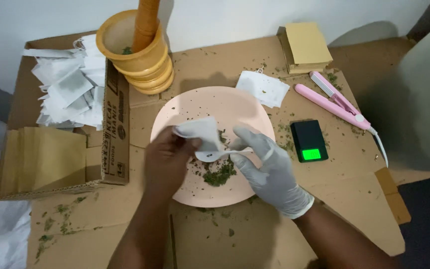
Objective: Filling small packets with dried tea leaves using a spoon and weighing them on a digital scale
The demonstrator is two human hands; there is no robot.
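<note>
Cardboard-covered table (255, 234) against a white wall, bare left hand (167, 164) pinching a small white paper sachet (202, 137) over a pink plate (195, 107), gloved right hand (267, 167) holding a white spoon (222, 155) at the sachet's mouth, crushed green herb (219, 174) on the plate, wooden mortar (138, 57) and small scale (308, 140) nearby.

Bare left hand (166, 160), gloved right hand (268, 168), both pinching

Wooden mortar (140, 60) with pestle (145, 20) at cardboard sheet's (255, 239) far edge. Open box (110, 144) of white sachets (70, 89) far-left corner. Tan envelope stack (305, 46) far-right, pink sealer (337, 102) and black pocket scale (308, 140) along right edge.
</note>
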